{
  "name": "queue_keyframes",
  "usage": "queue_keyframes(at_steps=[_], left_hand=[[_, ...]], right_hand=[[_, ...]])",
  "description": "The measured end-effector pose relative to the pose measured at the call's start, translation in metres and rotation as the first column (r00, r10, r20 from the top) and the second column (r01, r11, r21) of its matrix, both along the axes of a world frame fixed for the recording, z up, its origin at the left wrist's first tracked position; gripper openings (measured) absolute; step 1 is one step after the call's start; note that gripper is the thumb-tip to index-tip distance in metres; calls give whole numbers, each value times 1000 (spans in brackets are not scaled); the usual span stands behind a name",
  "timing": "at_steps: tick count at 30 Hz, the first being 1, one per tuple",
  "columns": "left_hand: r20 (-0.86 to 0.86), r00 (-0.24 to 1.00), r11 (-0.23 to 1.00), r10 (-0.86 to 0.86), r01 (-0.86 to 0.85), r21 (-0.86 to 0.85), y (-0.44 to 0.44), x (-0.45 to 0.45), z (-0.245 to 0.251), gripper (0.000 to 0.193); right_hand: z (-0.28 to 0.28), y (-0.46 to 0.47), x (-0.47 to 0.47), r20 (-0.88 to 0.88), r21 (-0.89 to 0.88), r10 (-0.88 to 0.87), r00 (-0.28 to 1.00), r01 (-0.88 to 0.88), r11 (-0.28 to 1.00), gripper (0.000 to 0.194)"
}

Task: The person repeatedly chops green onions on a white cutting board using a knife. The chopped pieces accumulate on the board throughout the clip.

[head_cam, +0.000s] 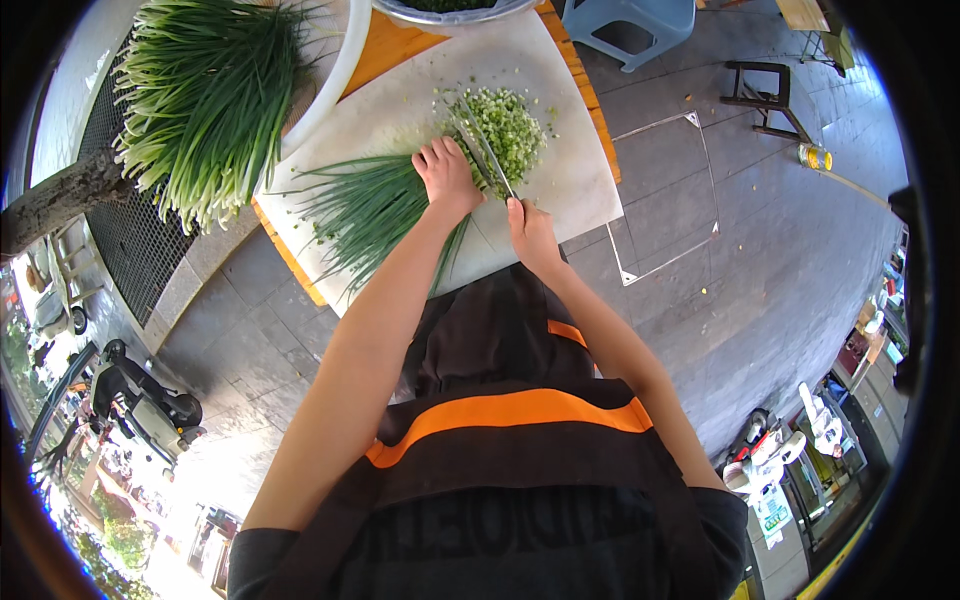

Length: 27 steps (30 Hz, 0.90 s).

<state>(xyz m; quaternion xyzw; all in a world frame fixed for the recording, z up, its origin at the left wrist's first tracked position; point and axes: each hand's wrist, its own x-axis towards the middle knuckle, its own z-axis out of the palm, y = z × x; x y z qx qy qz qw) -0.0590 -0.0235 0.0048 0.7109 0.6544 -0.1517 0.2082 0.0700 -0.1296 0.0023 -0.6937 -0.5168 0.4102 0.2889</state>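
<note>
My left hand (448, 174) presses down on a bunch of long green chives (375, 214), whose leaf ends fan out to the left across a white cutting board (559, 150). In my right hand (534, 234) is the handle of a kitchen knife (486, 154). Its blade stands close beside the left hand's fingers, between the bunch and a heap of chopped green and white pieces (510, 124). Part of the bunch is hidden under the left hand and forearm.
A large pile of uncut chives (217, 97) rests in a white-rimmed round basket (349, 82) at the upper left. At the top edge stands a metal bowl (465, 16) with dark green contents. A blue plastic stool (637, 30) is beyond the wooden table (592, 105). A tree trunk (64, 199) juts in at left.
</note>
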Motion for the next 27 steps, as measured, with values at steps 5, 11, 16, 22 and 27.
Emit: queue_keyframes(at_steps=[5,11,16,22,27], left_hand=[[-1,1000,1000,18,-18,-12,-1,1,-1,97],[7,1000,1000,9,-9,-5,-1,1,-1,99],[20,1000,1000,-2,2,6,-3,0,-6,101],[107,994,1000,-21,19,19,-3,-9,7,118],[43,994,994,-100,98,47,-6,-23,29,145]], right_hand=[[20,2,-4,52,-62,21,998,-18,998,43],[43,-22,3,132,-217,56,990,-26,976,46],[2,-10,-15,217,-118,56,975,-31,993,48],[-30,1,-21,182,-71,0,983,14,997,51],[-21,3,-16,195,-65,30,980,-18,998,52]])
